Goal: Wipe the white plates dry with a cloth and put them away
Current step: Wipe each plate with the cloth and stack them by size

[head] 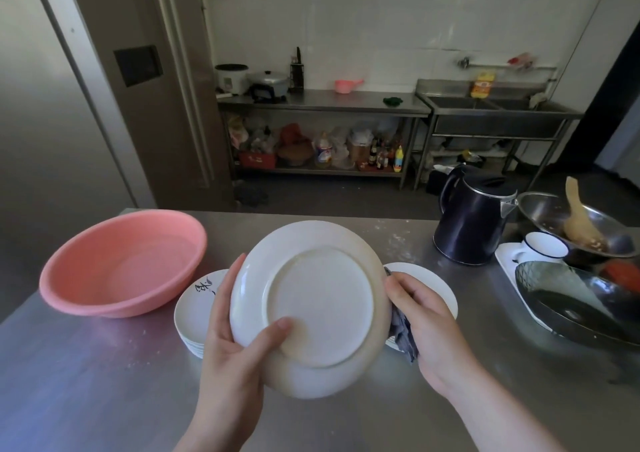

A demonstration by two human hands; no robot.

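Over the steel counter (pixel 104 365), the left hand (pixel 232 333) grips a white plate (pixel 308 309) bottom-up while the right hand (pixel 426 323) pinches a grey cloth (pixel 403 333) against its rim. Looks mid-job: plate stacks (pixel 194 309) flank it, and which stack is already dry is anyone's guess.

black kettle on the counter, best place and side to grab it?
Take the kettle by its loop handle, which juts from the upper left of the upright body, opposite the spout. Come from the left, over bare counter; the steel bowl crowds the right side.
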